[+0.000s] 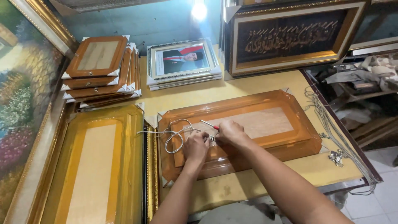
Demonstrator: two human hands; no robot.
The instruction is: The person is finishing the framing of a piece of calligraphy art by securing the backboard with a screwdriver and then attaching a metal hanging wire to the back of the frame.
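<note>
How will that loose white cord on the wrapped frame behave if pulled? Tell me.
The white cord lies in slack loops, so it is probably floppy and light. One end runs to the hands, so it may drag rather than lift free. On the glossy wrapped frame it likely slides easily.

A single head-worn camera is looking steeply down from above the person's own forearms, which are entering from the bottom edge. It is facing forward across the yellow surface (248,89) towards the back wall (157,20), sitting close over the near edge. The far right side is appearing dim, probably shelving. No second view is sharing the scene.
</note>
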